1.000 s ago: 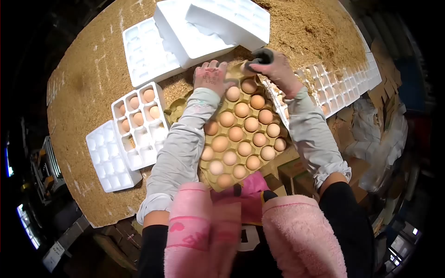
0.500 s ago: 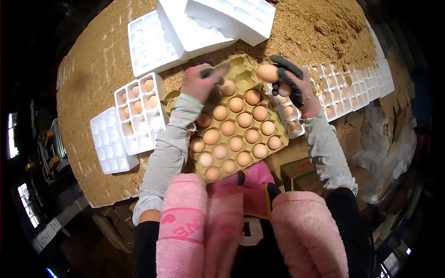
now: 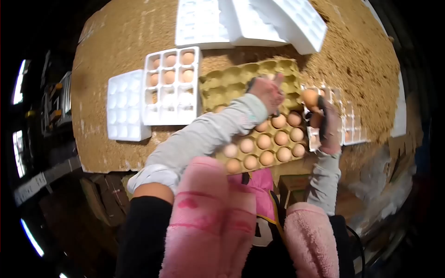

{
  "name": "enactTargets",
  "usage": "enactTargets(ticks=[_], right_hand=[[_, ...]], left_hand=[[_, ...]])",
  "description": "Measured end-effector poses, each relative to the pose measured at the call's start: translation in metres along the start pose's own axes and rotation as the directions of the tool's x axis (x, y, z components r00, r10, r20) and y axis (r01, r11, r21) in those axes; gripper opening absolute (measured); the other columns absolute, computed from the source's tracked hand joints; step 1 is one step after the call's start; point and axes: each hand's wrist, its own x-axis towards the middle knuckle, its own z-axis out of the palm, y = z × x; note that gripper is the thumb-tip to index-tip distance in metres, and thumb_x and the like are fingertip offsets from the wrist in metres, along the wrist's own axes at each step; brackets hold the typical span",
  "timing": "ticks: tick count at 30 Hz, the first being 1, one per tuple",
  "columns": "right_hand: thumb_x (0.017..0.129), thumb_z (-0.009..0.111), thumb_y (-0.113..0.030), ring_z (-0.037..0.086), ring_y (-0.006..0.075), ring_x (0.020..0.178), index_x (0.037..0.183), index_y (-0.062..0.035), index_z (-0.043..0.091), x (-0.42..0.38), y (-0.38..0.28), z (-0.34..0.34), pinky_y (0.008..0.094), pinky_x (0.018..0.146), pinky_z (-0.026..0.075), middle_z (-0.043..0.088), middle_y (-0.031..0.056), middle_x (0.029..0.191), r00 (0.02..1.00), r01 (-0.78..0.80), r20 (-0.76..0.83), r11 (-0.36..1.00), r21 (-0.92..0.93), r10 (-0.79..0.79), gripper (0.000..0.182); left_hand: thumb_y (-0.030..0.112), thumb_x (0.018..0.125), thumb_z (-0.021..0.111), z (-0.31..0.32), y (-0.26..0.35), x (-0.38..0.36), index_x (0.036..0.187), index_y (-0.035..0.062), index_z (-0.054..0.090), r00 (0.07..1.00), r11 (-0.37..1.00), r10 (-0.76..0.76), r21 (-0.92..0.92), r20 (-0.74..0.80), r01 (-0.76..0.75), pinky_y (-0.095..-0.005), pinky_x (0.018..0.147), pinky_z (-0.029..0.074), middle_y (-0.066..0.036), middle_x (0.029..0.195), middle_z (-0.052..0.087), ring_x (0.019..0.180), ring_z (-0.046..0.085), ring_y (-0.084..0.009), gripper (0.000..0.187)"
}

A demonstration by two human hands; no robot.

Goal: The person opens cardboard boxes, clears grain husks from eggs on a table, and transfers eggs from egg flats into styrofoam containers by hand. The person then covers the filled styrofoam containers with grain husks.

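My left hand (image 3: 268, 94), in a partly dark glove, is over the yellowish egg tray (image 3: 222, 88); its fingers are blurred, and a pale egg shows beside them. Below it, brown eggs (image 3: 264, 141) fill the tray's near rows, while several cups at its far left are bare. At the tray's right edge, my right hand (image 3: 328, 125), also in a dark glove, is closed around a brown egg (image 3: 309, 97), with another egg lower against the palm. Behind that hand lies a white foam tray (image 3: 313, 144) with eggs.
Left of the egg tray are a white foam tray (image 3: 172, 86) with eggs in its far rows and a foam tray with no eggs (image 3: 124, 105). White foam trays (image 3: 255, 25) lie at the back. Brown husks (image 3: 366, 60) cover the surface. Cardboard (image 3: 294, 185) is below right.
The view has shifted and turned. My left hand has moved right across the egg tray, and its forearm now covers part of it. My right hand still holds eggs.
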Motion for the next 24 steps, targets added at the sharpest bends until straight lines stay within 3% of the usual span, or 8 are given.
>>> enactTargets(ticks=[3, 5, 7, 12, 13, 14, 16, 24], right_hand=[[0.088, 0.046, -0.054, 0.059, 0.0293, 0.08, 0.123, -0.0037, 0.054, -0.013, -0.021, 0.009, 0.0403, 0.063, 0.051, 0.044, 0.021, 0.136, 0.901, -0.278, 0.424, 0.627, 0.727, -0.091, 0.062], [0.086, 0.045, -0.058, 0.059, 0.0367, 0.082, 0.127, -0.0041, 0.051, -0.024, -0.036, 0.045, 0.0435, 0.062, 0.052, 0.029, 0.0232, 0.147, 0.784, -0.41, 0.518, 0.341, 0.846, -0.342, 0.068], [0.088, 0.044, -0.056, 0.06, 0.0334, 0.082, 0.128, -0.0025, 0.05, -0.05, -0.05, 0.098, 0.0401, 0.062, 0.053, 0.037, 0.0235, 0.141, 0.931, -0.245, 0.342, 0.477, 0.844, -0.127, 0.067], [0.089, 0.059, -0.035, 0.058, 0.013, 0.067, 0.111, 0.0007, 0.06, -0.093, -0.003, 0.263, 0.0254, 0.06, 0.05, 0.065, 0.0078, 0.085, 0.961, 0.234, 0.132, 0.969, 0.075, -0.242, 0.042], [0.084, 0.065, -0.04, 0.059, 0.0189, 0.07, 0.106, -0.0031, 0.064, -0.101, -0.038, 0.295, 0.0276, 0.066, 0.049, 0.064, 0.0092, 0.078, 0.943, -0.027, 0.332, 0.999, 0.038, 0.013, 0.043], [0.078, 0.069, -0.042, 0.061, 0.0242, 0.074, 0.103, -0.0085, 0.066, -0.094, -0.018, 0.323, 0.0296, 0.069, 0.049, 0.062, 0.0089, 0.072, 0.887, 0.452, 0.262, 0.827, -0.334, -0.379, 0.042], [0.076, 0.072, -0.038, 0.064, 0.0246, 0.079, 0.112, -0.0092, 0.063, -0.095, -0.011, 0.354, 0.0322, 0.067, 0.051, 0.063, 0.0132, 0.097, 0.897, 0.417, 0.277, 0.447, -0.792, -0.345, 0.046], [0.079, 0.06, -0.01, 0.055, 0.0362, 0.097, 0.124, -0.0053, 0.049, -0.108, 0.031, 0.341, 0.042, 0.082, 0.047, 0.054, 0.019, 0.109, 0.731, 0.656, 0.178, 0.606, -0.45, -0.659, 0.046]], left_hand=[[0.026, 0.065, 0.068, 0.003, 0.0, -0.005, 0.091, 0.0064, 0.057, 0.999, 0.998, 0.036, -0.046, -0.03, -0.038, -0.0375, 0.055, 0.046, -0.007, 0.067, 0.057, 0.068, 0.059, -0.0254, 0.034], [0.034, 0.07, 0.068, -0.004, -0.006, -0.026, 0.1, 0.0128, 0.061, 0.997, 0.995, 0.027, -0.089, -0.079, -0.034, -0.0347, 0.067, 0.05, -0.008, 0.112, 0.056, 0.084, 0.059, -0.0258, 0.037], [0.039, 0.073, 0.07, -0.064, -0.034, -0.082, 0.102, 0.0153, 0.063, 0.969, 0.979, -0.16, -0.152, -0.186, 0.132, -0.0321, 0.076, 0.051, -0.008, 0.126, 0.047, 0.091, 0.058, -0.024, 0.038], [0.043, 0.061, 0.08, -0.105, -0.183, -0.232, 0.104, 0.0196, 0.067, 0.848, 0.846, -0.528, 0.06, -0.039, 0.53, -0.0336, 0.075, 0.054, -0.009, 0.125, 0.05, 0.089, 0.064, -0.0233, 0.05], [0.044, 0.061, 0.079, -0.099, -0.199, -0.244, 0.105, 0.0221, 0.066, 0.84, 0.829, -0.541, 0.184, 0.031, 0.528, -0.0336, 0.074, 0.054, -0.009, 0.125, 0.049, 0.088, 0.064, -0.0243, 0.051], [0.045, 0.061, 0.079, -0.091, -0.207, -0.247, 0.107, 0.0252, 0.065, 0.845, 0.843, -0.524, 0.207, 0.106, 0.497, -0.0336, 0.074, 0.054, -0.009, 0.126, 0.048, 0.088, 0.063, -0.0244, 0.052], [0.048, 0.064, 0.077, -0.083, -0.208, -0.245, 0.111, 0.0315, 0.062, 0.826, 0.856, -0.506, 0.262, 0.249, 0.446, -0.0341, 0.074, 0.053, -0.008, 0.129, 0.045, 0.09, 0.062, -0.0237, 0.052], [0.025, 0.079, 0.065, -0.071, -0.179, -0.295, 0.122, 0.0213, 0.057, 0.881, 0.789, -0.47, -0.423, 0.053, 0.446, -0.0349, 0.079, 0.053, -0.014, 0.116, 0.058, 0.087, 0.066, -0.0271, 0.044]])
